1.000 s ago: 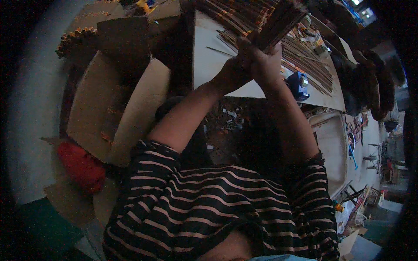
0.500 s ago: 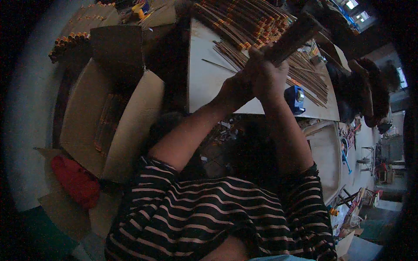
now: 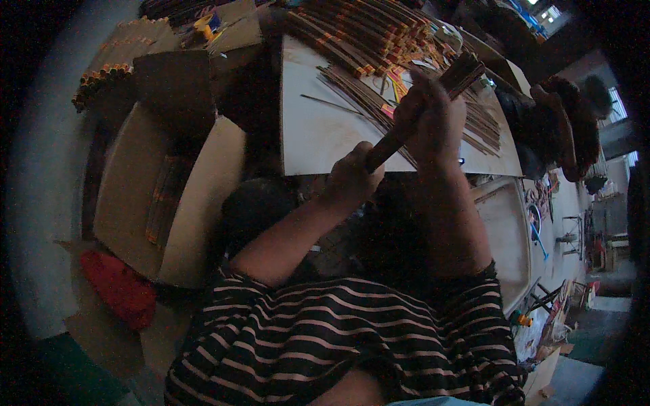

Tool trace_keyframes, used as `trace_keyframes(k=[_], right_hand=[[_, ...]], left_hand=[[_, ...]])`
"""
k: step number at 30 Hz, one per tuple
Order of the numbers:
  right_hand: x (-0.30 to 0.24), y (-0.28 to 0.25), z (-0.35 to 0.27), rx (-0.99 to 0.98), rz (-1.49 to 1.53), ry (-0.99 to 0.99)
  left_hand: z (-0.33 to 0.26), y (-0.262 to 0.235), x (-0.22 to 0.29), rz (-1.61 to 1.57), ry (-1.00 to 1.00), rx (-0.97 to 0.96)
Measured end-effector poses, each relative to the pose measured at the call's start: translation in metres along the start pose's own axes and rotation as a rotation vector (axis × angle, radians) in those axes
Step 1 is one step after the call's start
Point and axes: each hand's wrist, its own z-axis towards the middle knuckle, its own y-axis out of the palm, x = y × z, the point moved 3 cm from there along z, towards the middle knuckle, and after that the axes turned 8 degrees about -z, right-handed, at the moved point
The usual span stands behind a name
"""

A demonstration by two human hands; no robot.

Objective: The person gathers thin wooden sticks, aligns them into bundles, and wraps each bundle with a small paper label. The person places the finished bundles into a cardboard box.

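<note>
A bundle of thin dark brown sticks (image 3: 388, 147) slants up to the right across my two hands, above the table's near edge. My left hand (image 3: 353, 177) is closed round its lower end. Farther up, my right hand (image 3: 430, 125) is wrapped round the bundle, and the stick ends fan out slightly beyond it. Under and behind my hands, loose brown sticks (image 3: 342, 91) lie on the white table (image 3: 301, 139). Banded bundles of sticks (image 3: 365, 37) with orange and yellow wrapping are piled at the table's far side.
To the left stands an open cardboard box (image 3: 203, 196) with wrapped bundles inside. A red cloth (image 3: 118, 287) lies beside it. More bundles (image 3: 101, 78) are stacked at the far left. A pale tray-like surface (image 3: 504, 237) sits right of my right arm.
My left hand has slid down to the lower end of the bundle, away from my right hand. The blue tape dispenser is now mostly hidden behind my right arm.
</note>
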Motion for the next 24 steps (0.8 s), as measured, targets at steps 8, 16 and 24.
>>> trace_keyframes(k=[8, 16, 24], right_hand=[[-0.084, -0.065, 0.091, -0.185, -0.531, -0.749], [0.126, -0.112, 0.108, -0.617, -1.523, -0.305], [0.148, -0.135, 0.123, -0.499, -1.619, -0.045]], left_hand=[[-0.002, -0.016, -0.015, -0.165, -0.289, 0.065], [0.011, -0.04, -0.018, -0.923, -0.661, 0.13], [0.015, -0.036, -0.026, -1.001, -0.693, 0.076]])
